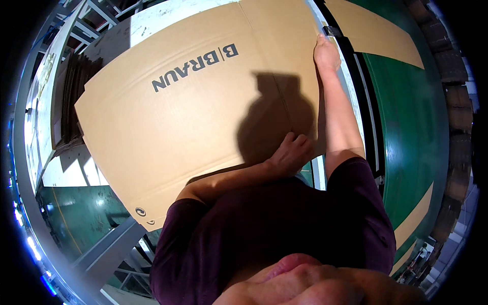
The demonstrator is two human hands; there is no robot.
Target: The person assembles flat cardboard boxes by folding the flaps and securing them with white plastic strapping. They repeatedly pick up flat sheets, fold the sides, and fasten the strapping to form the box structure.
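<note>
- Nearest to the camera was the person's chin [315,291], and just beyond it a dark purple short-sleeved shirt [274,218].
- Large, flat, light-brown cardboard sheet [152,132] with dark printing was in front of the person, lying over a white table [152,23].
- Left hand [293,151] rested at the near side of the sheet, its fingers curled; I cannot tell whether this grip was clamped on the cardboard.
- Right hand [327,55] was at the sheet's right edge, its fingers bent; whether they were clamped there, I also cannot tell.
- Dark rounded shadow [277,112] fell on the sheet.
- Brown cardboard stack [76,94] stood at the left.
- Green flat surface [406,122] at the right carried a light-brown cardboard piece [378,33].
</note>
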